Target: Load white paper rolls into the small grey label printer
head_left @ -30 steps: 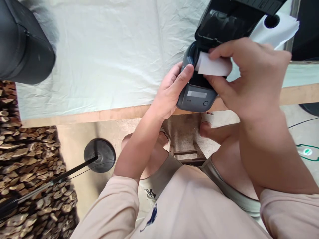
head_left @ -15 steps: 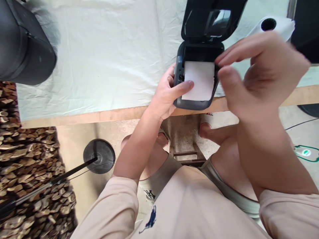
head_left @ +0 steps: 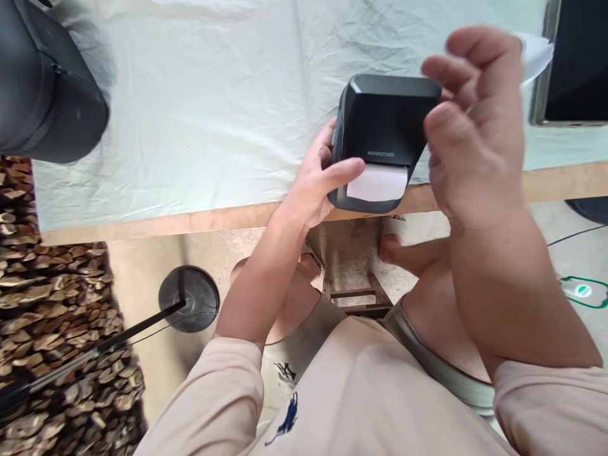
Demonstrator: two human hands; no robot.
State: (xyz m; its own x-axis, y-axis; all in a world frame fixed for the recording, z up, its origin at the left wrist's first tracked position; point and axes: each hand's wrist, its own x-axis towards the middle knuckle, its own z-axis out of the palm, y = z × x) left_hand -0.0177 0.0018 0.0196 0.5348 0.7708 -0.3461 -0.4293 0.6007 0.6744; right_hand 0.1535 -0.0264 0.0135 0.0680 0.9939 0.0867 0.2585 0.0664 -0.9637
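Note:
A dark label printer (head_left: 389, 120) with NIIMBOT lettering is held over the table's front edge. My left hand (head_left: 318, 174) is closed round its left side, the thumb lying over the front near the paper. A white paper strip (head_left: 377, 182) sticks out below the lid's lower edge. The lid lies down over the printer's body; whether it is latched I cannot tell. My right hand (head_left: 479, 120), slightly blurred, is at the lid's right edge with fingers curved and apart, gripping nothing. Contact between its fingertips and the lid is unclear.
A pale cloth (head_left: 213, 95) covers the table. At its left stands a dark grey container (head_left: 52, 88); a black-screened device (head_left: 579, 63) lies far right. White rolled material (head_left: 536, 57) shows partly behind my right hand. Below are stacked firewood (head_left: 57, 316) and a round black stand base (head_left: 189, 297).
The printer's lid has swung down from upright and now covers most of the paper. My right hand has turned and lifted slightly. My left hand keeps its hold.

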